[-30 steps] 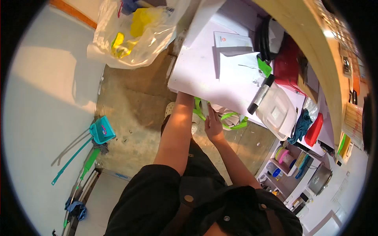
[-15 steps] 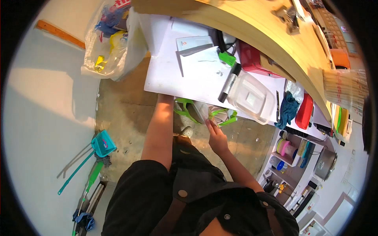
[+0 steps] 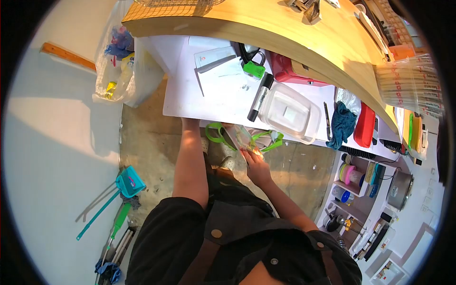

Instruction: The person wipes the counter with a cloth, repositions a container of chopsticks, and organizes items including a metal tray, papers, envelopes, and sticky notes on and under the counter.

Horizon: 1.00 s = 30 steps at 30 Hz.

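My right hand [image 3: 258, 168] is closed on the edge of a clear plastic packet [image 3: 243, 136] with pale, partly coloured contents I cannot make out. The packet is at the mouth of a light cloth bag with green handles [image 3: 215, 132], which hangs or stands just below the front edge of the white shelf [image 3: 190, 102]. My left forearm [image 3: 191, 159] reaches forward under that shelf. The left hand itself is hidden beneath it, so its fingers do not show.
On the shelf lie a clear plastic container [image 3: 289, 113], a black-and-white marker [image 3: 260, 97], a green padlock [image 3: 254, 70] and a teal cloth [image 3: 341, 124]. A wooden counter [image 3: 266, 35] overhangs it. A plastic bag [image 3: 118, 80] hangs left, above a teal dustpan [image 3: 129, 181].
The clear packet at my right hand now shows more fully at the bag's mouth. My view has shifted a little, and my left hand stays under the shelf.
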Tool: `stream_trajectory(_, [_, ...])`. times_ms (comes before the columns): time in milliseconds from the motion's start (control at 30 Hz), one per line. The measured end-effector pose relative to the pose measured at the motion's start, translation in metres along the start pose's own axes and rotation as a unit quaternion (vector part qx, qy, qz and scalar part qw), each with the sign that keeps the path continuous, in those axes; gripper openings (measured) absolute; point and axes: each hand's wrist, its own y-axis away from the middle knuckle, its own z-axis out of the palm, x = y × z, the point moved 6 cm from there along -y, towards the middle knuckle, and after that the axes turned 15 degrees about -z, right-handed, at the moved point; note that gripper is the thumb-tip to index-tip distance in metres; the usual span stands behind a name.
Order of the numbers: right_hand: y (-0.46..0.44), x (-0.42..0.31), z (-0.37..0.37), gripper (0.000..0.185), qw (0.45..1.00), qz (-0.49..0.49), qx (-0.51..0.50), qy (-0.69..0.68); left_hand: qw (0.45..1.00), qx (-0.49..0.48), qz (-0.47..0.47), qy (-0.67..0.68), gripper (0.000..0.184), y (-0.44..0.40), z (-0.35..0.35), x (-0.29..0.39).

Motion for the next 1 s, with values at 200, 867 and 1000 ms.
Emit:
stream_trajectory(200, [-0.001, 0.006, 0.002, 0.059, 1.0, -0.01, 0.007, -0.005, 1.0, -0.002, -0.006, -0.011, 0.051, -0.005, -0.008, -0.027])
stream_trajectory(867, [0.003, 0.033, 0.008, 0.058, 0.997, 0.019, -0.014, -0.076, 1.0, -0.025, -0.007, 0.003, 0.05, -0.04, -0.027, -0.104])
stream_trajectory(1000, [0.0, 0.031, 0.004, 0.06, 0.996, 0.028, -0.008, -0.086, 1.0, -0.03, -0.008, 0.004, 0.05, -0.04, -0.024, -0.104])
